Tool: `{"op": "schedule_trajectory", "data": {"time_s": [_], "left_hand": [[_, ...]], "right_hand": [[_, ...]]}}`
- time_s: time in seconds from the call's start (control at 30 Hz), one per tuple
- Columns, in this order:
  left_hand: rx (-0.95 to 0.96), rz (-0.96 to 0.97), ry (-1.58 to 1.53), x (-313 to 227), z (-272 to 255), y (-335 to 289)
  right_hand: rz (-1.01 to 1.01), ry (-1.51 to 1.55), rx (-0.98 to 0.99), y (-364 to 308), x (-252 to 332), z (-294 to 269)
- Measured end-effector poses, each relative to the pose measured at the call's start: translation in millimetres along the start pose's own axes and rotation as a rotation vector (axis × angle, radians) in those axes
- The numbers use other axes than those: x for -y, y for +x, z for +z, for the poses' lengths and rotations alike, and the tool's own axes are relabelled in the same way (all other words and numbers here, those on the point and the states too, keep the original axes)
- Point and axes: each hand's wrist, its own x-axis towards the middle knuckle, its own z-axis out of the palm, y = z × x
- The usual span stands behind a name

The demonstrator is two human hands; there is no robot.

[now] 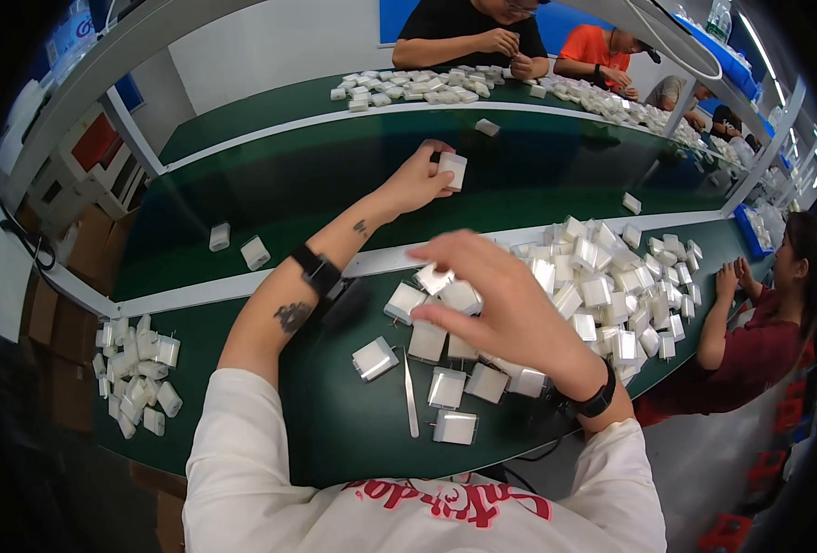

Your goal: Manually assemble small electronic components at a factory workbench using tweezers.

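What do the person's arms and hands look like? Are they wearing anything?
Both arms are bare below short white sleeves of a shirt with red lettering. The left hand has a black band at its wrist, plus a dark tattoo on the forearm and a smaller one nearer the wrist. The right hand has a black wristband too. No gloves.

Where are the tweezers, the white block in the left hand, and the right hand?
tweezers (pixel 411 398): head view, mid-shaft, lying on the green table.
white block (pixel 452 170): head view, its front face, pinched in the left hand.
right hand (pixel 500 295): head view, back of the hand, above the pile.
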Motion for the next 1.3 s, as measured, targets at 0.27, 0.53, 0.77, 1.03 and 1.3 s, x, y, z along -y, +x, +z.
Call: {"op": "schedule_trajectory", "data": {"time_s": [0.27,0.53,0.77,1.03,1.3], "left_hand": [[0.122,0.099,-0.328,-111.2,15.4,-166.0],[0.009,0.224,-0.140,-125.9,6.8,-211.4],[-0.160,0.526,0.497,-130.3,0.2,-216.5],[-0.147,0.792,0.804,-135.3,-7.2,-213.2],[-0.144,0.563,0.485,-133.0,3.7,-215.3]], "right_hand": [[-0.126,0.003,-0.402,9.8,-7.1,3.6],[-0.214,-0.048,-0.344,6.3,2.3,-0.9],[-0.237,0.059,-0.369,5.0,2.5,9.8],[-0.277,-0.120,-0.245,2.7,1.8,1.4],[-0.257,-0.030,-0.296,4.2,3.9,8.0]]}}
